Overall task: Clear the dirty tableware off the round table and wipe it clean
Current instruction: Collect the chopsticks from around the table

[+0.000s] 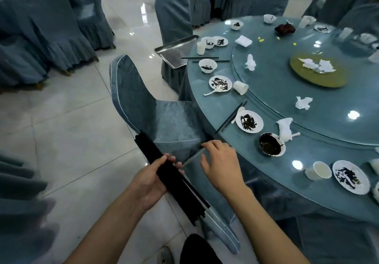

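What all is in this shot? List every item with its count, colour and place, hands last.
round table: one, blue-grey, right.
plates: several, white, soiled, along table rim.
cups: several, white, among plates.
crumpled napkins: several, white, on table.
loose chopsticks: two pairs, black, table edge.
metal tray: one, silver, on far chair.
covered chairs: many, blue-grey, around.
chopstick bundle: one, black, in left hand.
left hand: grips bundle.
right hand: fingers pinch one stick.

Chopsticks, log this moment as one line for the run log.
left hand grips chopstick bundle | right hand adds one chopstick | plates, cups on round table
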Available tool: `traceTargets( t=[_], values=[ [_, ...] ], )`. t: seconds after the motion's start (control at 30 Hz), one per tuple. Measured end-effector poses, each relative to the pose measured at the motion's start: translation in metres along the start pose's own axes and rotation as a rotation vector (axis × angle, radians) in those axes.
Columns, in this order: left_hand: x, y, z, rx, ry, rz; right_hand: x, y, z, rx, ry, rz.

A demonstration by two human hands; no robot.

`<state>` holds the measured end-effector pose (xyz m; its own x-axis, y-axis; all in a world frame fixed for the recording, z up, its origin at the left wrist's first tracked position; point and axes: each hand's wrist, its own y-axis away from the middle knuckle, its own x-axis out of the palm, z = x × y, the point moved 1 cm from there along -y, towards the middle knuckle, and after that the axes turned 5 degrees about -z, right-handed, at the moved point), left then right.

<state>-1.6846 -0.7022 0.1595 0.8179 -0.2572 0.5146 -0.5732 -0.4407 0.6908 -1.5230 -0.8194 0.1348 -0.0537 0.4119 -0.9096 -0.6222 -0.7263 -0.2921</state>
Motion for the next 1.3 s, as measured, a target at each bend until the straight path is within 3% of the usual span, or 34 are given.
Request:
traceTargets(
  t=[0.4, 0.8, 1.13, 1.3],
  values=[
    [-0.006, -0.062, -0.069, -0.079, -0.182, 0.041, 0.051, -0.050, -0.020, 0.269, 0.080, 0.112],
    [0.066, -0.185, -0.147, -0.146, -0.316, 0.099, 0.140, -0.153, -0.107, 0.688, 0.121, 0.167],
    [0.091, -0.243, -0.150, -0.244, -0.360, 0.115, 0.181, -0.180, -0.143, 0.904, 0.231, 0.301],
    [0.094, -0.250, -0.152, -0.261, -0.383, 0.101, 0.190, -0.188, -0.142, 1.114, 0.111, 0.293]
  ],
)
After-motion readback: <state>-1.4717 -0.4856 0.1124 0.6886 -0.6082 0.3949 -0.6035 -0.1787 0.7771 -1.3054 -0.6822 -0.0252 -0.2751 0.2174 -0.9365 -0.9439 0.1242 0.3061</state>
